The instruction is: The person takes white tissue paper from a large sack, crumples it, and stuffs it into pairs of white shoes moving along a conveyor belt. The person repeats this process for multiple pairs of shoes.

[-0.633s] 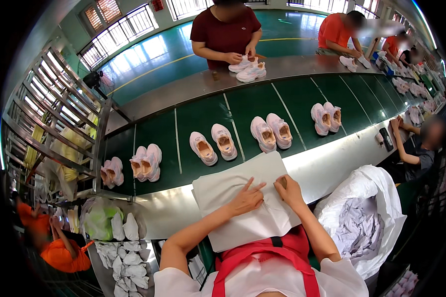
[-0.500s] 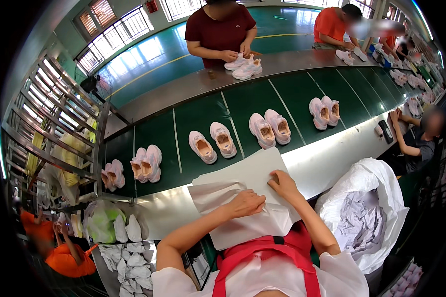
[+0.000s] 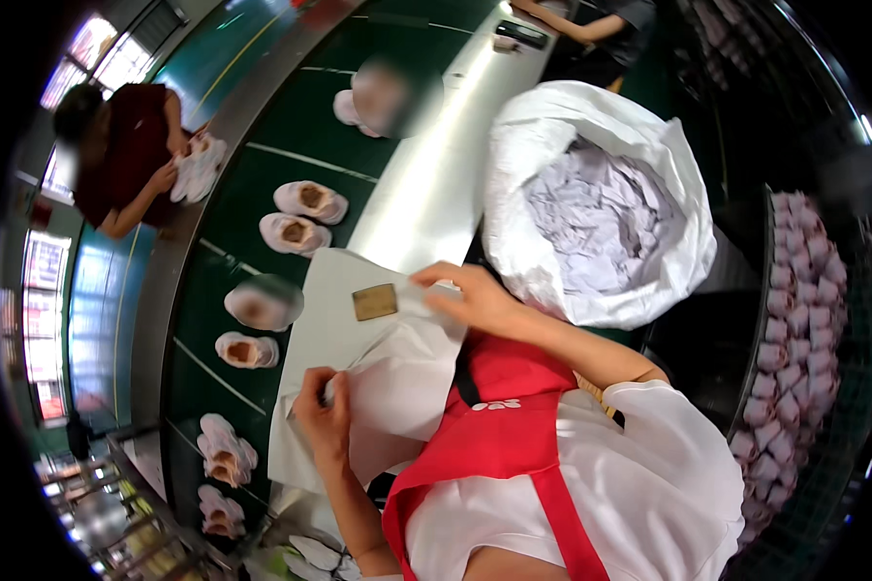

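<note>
A stack of white paper sheets (image 3: 308, 320) lies in front of me, its top sheet (image 3: 397, 382) lifted and creased. My left hand (image 3: 324, 412) is closed, its curled fingers gripping the left part of that sheet. At its upper right edge is my right hand (image 3: 467, 295), slightly blurred; thumb and fingers are bent round the sheet's corner. Between the hands a small brownish-gold rectangle (image 3: 374, 301) rests on the stack. Beyond the paper, pale pink sneakers (image 3: 295, 233) stand in pairs on the green belt (image 3: 213, 218).
A large white sack (image 3: 513, 126) full of crumpled paper stands close by my right arm. Farther right, a rack holds many wrapped paper bundles (image 3: 794, 320). Across the belt a person (image 3: 131, 145) handles white shoes. A metal ledge (image 3: 417, 184) runs along the belt.
My view has swung to the right, bringing the sack and rack further in. The top sheet is spread between my hands, which are farther apart. The gold rectangle now shows on the stack.
</note>
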